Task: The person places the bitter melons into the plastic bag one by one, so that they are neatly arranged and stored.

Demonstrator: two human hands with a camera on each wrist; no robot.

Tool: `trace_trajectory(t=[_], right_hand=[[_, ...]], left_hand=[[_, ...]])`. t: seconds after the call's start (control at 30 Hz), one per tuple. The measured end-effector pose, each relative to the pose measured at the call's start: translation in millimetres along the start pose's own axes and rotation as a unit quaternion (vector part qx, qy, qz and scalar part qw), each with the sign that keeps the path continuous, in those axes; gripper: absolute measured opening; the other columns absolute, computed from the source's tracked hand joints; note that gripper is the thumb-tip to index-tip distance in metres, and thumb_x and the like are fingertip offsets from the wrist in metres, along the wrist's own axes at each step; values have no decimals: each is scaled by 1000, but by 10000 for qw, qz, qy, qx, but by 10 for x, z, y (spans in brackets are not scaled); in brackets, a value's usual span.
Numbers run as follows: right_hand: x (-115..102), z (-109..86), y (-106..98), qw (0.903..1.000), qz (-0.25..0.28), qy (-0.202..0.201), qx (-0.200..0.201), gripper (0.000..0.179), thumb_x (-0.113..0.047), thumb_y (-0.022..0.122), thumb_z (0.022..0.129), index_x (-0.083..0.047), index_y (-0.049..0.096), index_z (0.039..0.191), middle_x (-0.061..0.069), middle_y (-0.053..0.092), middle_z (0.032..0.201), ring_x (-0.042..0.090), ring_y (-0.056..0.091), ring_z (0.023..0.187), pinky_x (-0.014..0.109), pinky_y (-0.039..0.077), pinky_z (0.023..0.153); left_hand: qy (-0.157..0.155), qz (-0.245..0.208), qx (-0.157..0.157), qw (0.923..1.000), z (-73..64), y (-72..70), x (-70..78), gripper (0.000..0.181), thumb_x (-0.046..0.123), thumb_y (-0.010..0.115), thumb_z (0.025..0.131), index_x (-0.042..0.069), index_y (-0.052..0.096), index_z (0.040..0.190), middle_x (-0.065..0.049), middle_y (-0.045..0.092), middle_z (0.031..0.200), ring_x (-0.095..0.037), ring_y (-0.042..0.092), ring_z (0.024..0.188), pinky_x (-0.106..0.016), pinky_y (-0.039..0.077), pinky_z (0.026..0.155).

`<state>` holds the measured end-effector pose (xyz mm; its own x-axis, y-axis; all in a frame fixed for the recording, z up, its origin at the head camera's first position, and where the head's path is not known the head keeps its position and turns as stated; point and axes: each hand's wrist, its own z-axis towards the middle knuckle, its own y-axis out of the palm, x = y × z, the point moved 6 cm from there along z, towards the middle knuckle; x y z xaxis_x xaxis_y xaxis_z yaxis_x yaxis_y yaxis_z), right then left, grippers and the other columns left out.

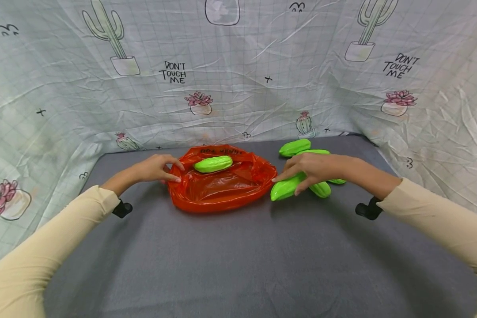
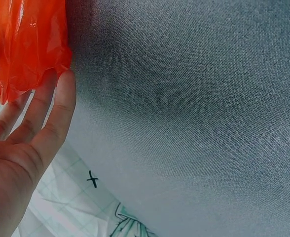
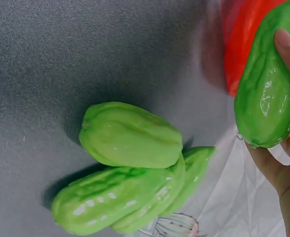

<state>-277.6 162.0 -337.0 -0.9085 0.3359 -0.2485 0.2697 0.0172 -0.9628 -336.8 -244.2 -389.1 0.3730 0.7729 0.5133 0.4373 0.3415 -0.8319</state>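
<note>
A red plastic bag [image 1: 218,205] lies with its mouth spread wide on the dark grey cloth. Inside it, toward the back, rests one bright green bitter melon [image 1: 213,164]. My left hand [image 1: 160,168] pinches the bag's left rim between thumb and fingers; in the left wrist view several fingers [image 2: 56,111] reach behind the red plastic. At the bag's right rim, my right hand [image 1: 314,165] grips another bitter melon [image 3: 268,98], its thumb along one side and fingers on the other. The held melon is tilted, its far end next to the bag.
Several more green gourds [image 3: 130,136] lie heaped on the cloth beneath and behind my right hand, one of them smoother than the others. A light curtain [image 1: 238,66] printed with cacti hangs along the back and both sides. Dark grey cloth [image 1: 222,265] covers the surface in front.
</note>
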Motion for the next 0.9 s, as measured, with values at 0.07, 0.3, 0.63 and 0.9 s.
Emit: trace_trajectory(t=[0.07, 0.3, 0.63, 0.9], right_hand=[[-11, -12, -28, 10000, 54, 38, -14, 63, -39, 80, 87, -21, 60, 144, 3, 66, 122, 17, 62, 108, 36, 54, 87], [-24, -40, -103, 9995, 282, 129, -70, 64, -43, 77, 88, -24, 58, 146, 3, 67, 127, 16, 64, 109, 36, 56, 85], [-61, -38, -203, 9997, 139, -173, 131, 61, -42, 78, 87, -22, 62, 142, 3, 69, 119, 16, 65, 102, 33, 56, 78], [-71, -25, -262, 9995, 103, -236, 171, 61, -42, 77, 87, -21, 62, 142, 4, 69, 121, 18, 65, 106, 38, 57, 83]], left_hand=[[32, 3, 15, 10000, 1, 0, 7, 43, 29, 81, 88, 7, 70, 123, -16, 59, 119, -19, 62, 68, -30, 55, 63], [82, 31, 41, 10000, 6, 6, 2, 43, 29, 82, 88, 7, 70, 122, -16, 59, 117, -22, 63, 67, -29, 54, 63], [61, -41, -4, 10000, 1, 7, -19, 43, 29, 82, 88, 7, 70, 123, -14, 59, 113, -21, 63, 67, -29, 54, 62], [103, -62, 11, 9999, 9, 2, -21, 43, 31, 81, 88, 8, 70, 123, -14, 59, 115, -20, 62, 66, -30, 54, 63]])
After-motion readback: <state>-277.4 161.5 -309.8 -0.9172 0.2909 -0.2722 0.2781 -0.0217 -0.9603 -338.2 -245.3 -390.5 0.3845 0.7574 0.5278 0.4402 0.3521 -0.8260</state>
